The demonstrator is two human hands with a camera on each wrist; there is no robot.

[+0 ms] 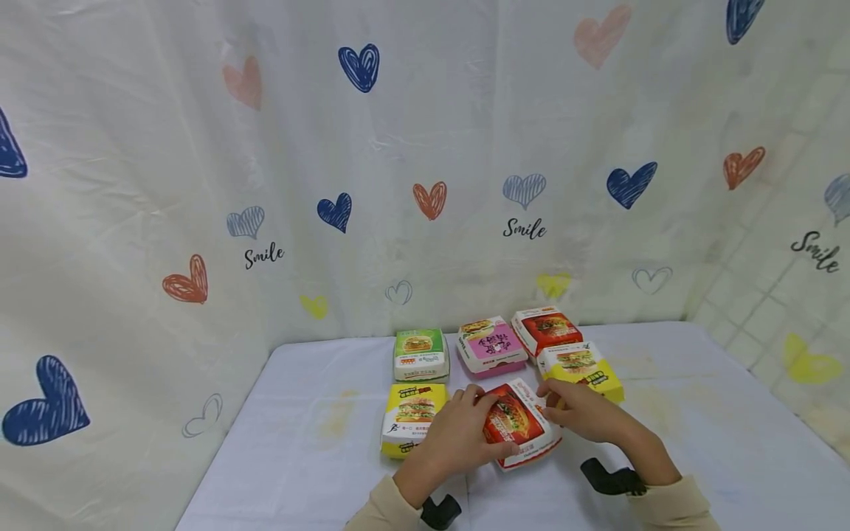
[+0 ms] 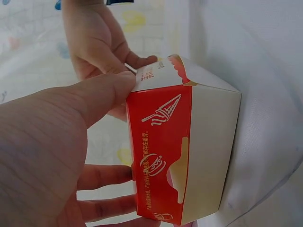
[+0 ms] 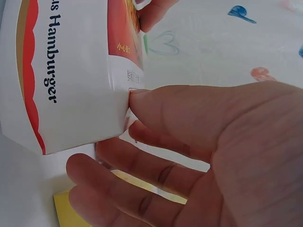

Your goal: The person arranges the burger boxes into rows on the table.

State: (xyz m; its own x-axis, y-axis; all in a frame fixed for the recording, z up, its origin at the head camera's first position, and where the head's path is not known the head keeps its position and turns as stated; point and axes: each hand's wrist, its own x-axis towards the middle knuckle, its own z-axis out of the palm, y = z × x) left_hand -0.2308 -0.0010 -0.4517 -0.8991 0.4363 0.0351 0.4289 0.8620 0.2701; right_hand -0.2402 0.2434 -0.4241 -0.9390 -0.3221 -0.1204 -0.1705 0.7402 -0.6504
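Note:
A red and white hamburger box (image 1: 521,420) sits tilted on the table between both hands. My left hand (image 1: 458,431) grips it from the left, thumb along the near edge and fingers spread on the far side. In the left wrist view the red side panel of the box (image 2: 163,137) shows line drawings and a cut-out tab. My right hand (image 1: 584,414) is at its right corner; in the right wrist view the thumb (image 3: 165,106) touches the edge and the fingers curl close below. Dark wrist straps show at both sleeves.
To the left stand a yellow burger box (image 1: 413,413) and a green one (image 1: 421,355) behind it. Behind my hands are a pink box (image 1: 491,346), another red box (image 1: 547,330) and a second yellow box (image 1: 587,369). A heart-printed curtain (image 1: 398,147) hangs behind the white-covered table (image 1: 292,442).

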